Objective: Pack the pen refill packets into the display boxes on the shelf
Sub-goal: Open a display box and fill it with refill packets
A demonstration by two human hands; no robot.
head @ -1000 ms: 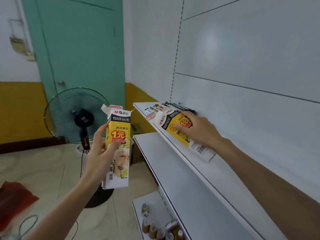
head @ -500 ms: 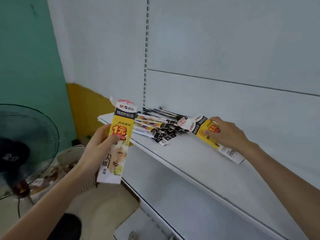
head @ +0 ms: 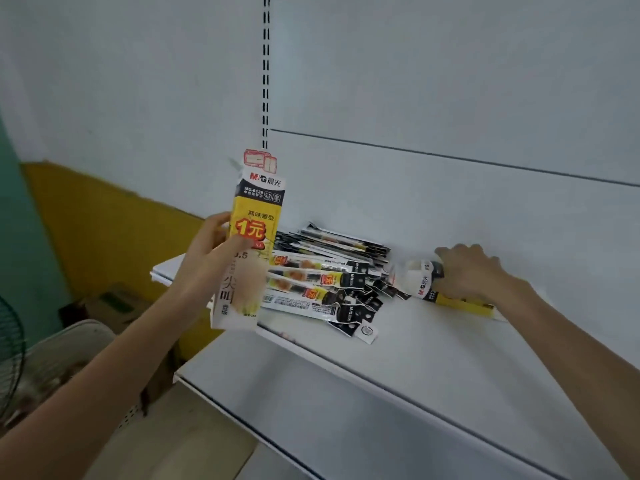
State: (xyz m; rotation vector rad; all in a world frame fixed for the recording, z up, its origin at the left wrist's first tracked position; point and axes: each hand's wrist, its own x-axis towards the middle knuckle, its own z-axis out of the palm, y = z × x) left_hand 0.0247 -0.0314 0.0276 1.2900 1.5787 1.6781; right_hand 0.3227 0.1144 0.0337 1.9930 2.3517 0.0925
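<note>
My left hand (head: 211, 258) grips a tall yellow, black and white display box (head: 249, 244), held upright in the air in front of the shelf's left end, its top flap open. A loose pile of pen refill packets (head: 325, 282) lies on the upper white shelf (head: 433, 348), just right of that box. My right hand (head: 474, 271) rests on a second display box (head: 429, 282) lying flat on the shelf against the back panel, right of the pile. Most of this box is hidden under the hand.
A lower white shelf (head: 311, 403) juts out beneath the upper one. A white back panel with a slotted upright (head: 265, 71) rises behind. At the left are a yellow wall, a fan guard (head: 10, 355) and a pale basket (head: 69, 351) on the floor.
The view has swung right and closer to the shelf. My left hand has carried the upright box up beside the packet pile. My right hand has stayed on the flat box.
</note>
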